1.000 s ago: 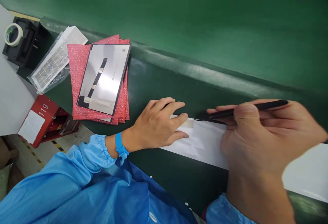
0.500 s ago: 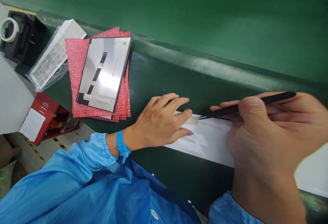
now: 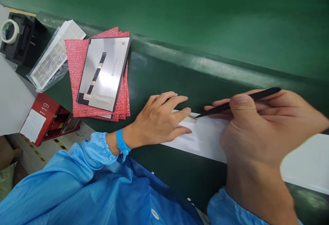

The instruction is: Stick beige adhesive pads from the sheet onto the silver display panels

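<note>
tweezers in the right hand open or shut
Looks shut: the tweezers narrow to one thin tip beside the tape strip, though it's small to tell.

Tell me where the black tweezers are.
In the head view, right of centre, the black tweezers are held in the right hand, their tips at a beige tape tab on the white sheet, beside the fingertips of the left hand.

Slim black tweezers (image 3: 226, 106) sit pinched in the right hand (image 3: 264, 139), their tips at the edge of a beige tape tab (image 3: 191, 119) on a long white sheet (image 3: 203, 137), which the left hand (image 3: 156, 118) presses flat just beside the tab
</note>
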Tool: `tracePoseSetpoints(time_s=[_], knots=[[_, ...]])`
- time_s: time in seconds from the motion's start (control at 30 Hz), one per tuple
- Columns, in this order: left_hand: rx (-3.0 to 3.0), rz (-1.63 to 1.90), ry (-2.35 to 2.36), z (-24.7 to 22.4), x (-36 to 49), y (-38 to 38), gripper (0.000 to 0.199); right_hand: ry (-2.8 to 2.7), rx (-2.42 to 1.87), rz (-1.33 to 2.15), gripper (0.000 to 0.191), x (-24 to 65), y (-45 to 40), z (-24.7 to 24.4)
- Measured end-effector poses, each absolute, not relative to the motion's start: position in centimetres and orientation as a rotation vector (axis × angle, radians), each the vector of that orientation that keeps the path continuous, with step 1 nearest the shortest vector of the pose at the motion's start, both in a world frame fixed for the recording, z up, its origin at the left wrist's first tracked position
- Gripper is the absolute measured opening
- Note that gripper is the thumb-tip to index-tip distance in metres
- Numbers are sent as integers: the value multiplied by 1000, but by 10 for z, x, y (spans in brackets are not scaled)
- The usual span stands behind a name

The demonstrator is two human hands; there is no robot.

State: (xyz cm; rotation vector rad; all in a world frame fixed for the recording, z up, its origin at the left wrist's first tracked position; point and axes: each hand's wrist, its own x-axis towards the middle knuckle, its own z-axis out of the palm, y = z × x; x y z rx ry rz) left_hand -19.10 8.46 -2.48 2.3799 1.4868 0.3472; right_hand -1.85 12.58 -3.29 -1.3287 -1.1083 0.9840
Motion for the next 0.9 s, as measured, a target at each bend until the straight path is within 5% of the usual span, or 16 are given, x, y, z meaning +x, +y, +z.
tracePoseSetpoints(time_s=[0.4, 0.6, 0.9], knots=[[2336, 595, 1441, -45, -212, 100, 42, -658, -1201, 947, 56, 45, 121, -34], [2400, 838, 1673, -36, -211, 114, 22, -229, -1427, 333, 26, 226, 70, -19], [2812, 564, 890, -17, 28, 42, 34, 149, -1514, 377, 29, 339, 38, -20]])
